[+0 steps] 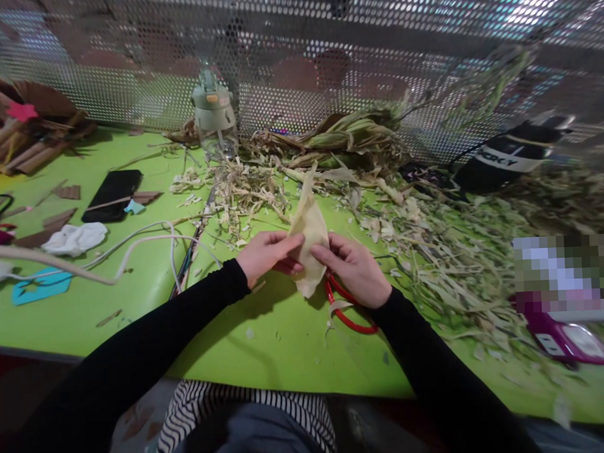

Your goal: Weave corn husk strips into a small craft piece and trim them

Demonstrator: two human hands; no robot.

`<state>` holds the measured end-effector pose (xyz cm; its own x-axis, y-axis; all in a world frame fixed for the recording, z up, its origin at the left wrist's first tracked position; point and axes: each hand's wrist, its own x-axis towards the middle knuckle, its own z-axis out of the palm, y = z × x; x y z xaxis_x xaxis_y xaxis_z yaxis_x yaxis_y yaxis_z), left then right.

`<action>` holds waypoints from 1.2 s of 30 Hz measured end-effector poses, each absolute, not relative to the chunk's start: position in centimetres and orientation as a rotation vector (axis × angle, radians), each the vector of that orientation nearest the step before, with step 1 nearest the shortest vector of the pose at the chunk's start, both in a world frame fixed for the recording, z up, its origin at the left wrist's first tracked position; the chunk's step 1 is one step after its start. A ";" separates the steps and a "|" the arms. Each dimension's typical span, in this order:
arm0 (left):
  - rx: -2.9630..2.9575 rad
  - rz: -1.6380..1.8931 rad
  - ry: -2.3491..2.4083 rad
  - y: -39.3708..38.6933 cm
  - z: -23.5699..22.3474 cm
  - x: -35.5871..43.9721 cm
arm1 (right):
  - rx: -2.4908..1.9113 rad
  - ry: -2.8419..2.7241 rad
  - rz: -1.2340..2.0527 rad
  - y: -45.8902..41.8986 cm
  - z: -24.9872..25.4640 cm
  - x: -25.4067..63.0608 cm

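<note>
A pale, leaf-shaped piece of corn husk [309,226] stands between my two hands over the green table, its pointed end up. My left hand [270,256] pinches its left edge, thumb lying across the front. On the other side, my right hand [351,264] grips the lower right edge between thumb and fingers. Red-handled scissors [354,326] rest on the table just below my right hand, their blades mostly hidden.
Husk scraps [448,267] cover the right side, with a husk bundle [348,137] behind. A clear bottle [214,120], a black bottle [509,160], a phone [113,196], white cables [147,240] and a purple glue gun [570,341] surround the work spot. A perforated metal screen [295,66] closes the back.
</note>
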<state>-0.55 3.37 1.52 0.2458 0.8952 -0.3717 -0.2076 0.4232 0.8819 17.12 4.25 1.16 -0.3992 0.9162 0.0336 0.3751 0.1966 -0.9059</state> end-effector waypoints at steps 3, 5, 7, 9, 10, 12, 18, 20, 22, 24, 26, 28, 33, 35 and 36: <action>0.751 0.884 1.063 3.6 1.4 -0.6 | -1.184 -1.829 1.228 4.2 1.2 17.1; 0.736 0.864 1.084 3.7 1.4 -0.6 | -1.168 -1.811 1.245 4.1 1.2 17.0; 0.735 0.855 1.083 3.6 1.4 -0.6 | -1.155 -1.790 1.283 4.1 1.2 17.0; 0.767 0.854 1.038 3.5 1.4 -0.7 | -1.162 -1.764 1.312 4.1 1.3 17.0; 0.792 0.855 1.013 3.5 1.4 -0.7 | -1.173 -1.754 1.310 4.1 1.4 17.0; 0.838 0.862 0.992 3.4 1.4 -0.7 | -1.200 -1.759 1.279 4.2 1.6 17.0; 0.930 0.898 1.063 3.2 1.4 -0.3 | -1.251 -1.871 1.120 4.2 1.5 17.0; 0.986 0.894 1.088 3.1 1.4 -0.3 | -1.271 -1.903 1.054 4.2 1.2 17.0; 1.041 0.887 1.118 3.0 1.4 -0.2 | -1.294 -1.947 0.992 4.2 1.0 17.0; 1.092 0.875 1.145 3.0 1.4 -0.3 | -1.317 -1.997 0.938 4.2 0.9 17.0; 1.111 0.870 1.156 3.0 1.4 -0.3 | -1.325 -2.040 0.913 4.2 1.0 17.0; 1.087 0.852 1.139 3.1 1.4 -0.4 | -1.315 -2.060 0.922 4.2 1.0 17.1; 0.984 0.780 1.066 3.3 1.4 -0.6 | -1.287 -2.069 0.952 4.2 1.5 17.3; 0.963 0.787 1.052 3.3 1.3 -0.5 | -1.288 -2.074 0.977 4.2 1.8 17.3; 0.954 0.788 1.049 3.4 1.4 -0.5 | -1.291 -2.070 0.987 4.2 1.9 17.3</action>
<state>-0.49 3.35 1.35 0.3121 0.8851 -0.3452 -0.0852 0.3880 0.9177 17.32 4.18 1.85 -0.4223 0.9056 0.0396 0.5396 0.2863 -0.7917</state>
